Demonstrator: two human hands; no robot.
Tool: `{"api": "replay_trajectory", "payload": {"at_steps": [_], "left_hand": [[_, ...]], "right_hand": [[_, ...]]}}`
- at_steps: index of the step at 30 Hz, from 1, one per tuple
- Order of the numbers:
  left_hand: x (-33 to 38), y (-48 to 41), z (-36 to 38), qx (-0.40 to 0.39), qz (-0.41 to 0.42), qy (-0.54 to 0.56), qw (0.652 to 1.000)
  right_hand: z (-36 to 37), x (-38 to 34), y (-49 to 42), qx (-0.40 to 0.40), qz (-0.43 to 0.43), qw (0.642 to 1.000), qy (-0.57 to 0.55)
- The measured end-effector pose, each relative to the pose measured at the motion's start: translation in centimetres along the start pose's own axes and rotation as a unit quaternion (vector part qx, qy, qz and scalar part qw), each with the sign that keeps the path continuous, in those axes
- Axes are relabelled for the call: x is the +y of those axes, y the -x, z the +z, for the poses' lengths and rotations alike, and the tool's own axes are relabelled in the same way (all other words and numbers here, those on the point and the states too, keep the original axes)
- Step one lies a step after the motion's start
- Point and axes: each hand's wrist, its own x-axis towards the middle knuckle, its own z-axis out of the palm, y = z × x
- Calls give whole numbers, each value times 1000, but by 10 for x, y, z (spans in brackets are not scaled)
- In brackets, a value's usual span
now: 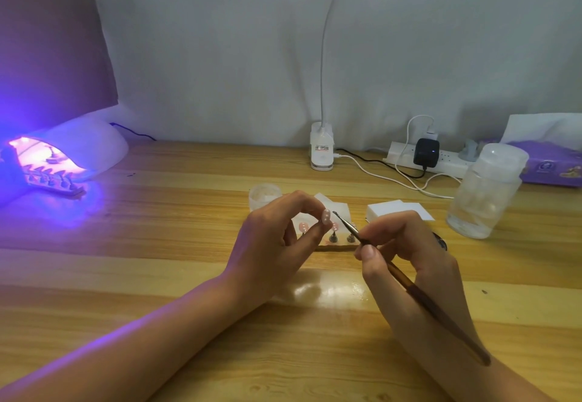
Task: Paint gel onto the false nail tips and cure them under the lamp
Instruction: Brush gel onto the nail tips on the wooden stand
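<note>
So, at the far left edge of the desk (189, 275) the lamp (72, 153) is glowing purple, with a rack (53, 183) of tips poking out of its mouth.

The action is mid-surface, toward the near edge. The left hand (277, 244) has thumb and forefinger curled in a pinch on what looks like a single pink tip (326, 216) with white dots, held up off the desk. A small jar (264, 195) sits just beyond the knuckles. Below the pinched tip is a second rack (333, 239) with a few more tips on little stands.

The right hand (409, 253) grips the brush (409, 288) pencil-style, fingers clenched low on the handle near the metal end.

Here's the bit that matters. The brush's long axis runs from the near right up toward the far left. Its bristles sit just to the right of the pinched tip, close but not touching as far as I can tell. So the tip lies left of the brush hand, and the right hand is the one placed to close that gap. I reckon a tiny nudge left does it.

Further right are white pads (400, 209) and a clear bottle (486, 190), with a power strip (425, 159) along the back edge.
</note>
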Motion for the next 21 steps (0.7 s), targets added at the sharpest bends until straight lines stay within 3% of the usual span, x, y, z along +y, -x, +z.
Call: {"api": "replay_trajectory", "payload": {"at_steps": [12, 21], "left_hand": [[-1, 1, 0, -5, -5, 3, 1000], [0, 2, 1, -3, -6, -7, 1000]], "right_hand": [[0, -2, 1, -31, -15, 999, -2], [-3, -2, 2, 10, -16, 999, -26]]}}
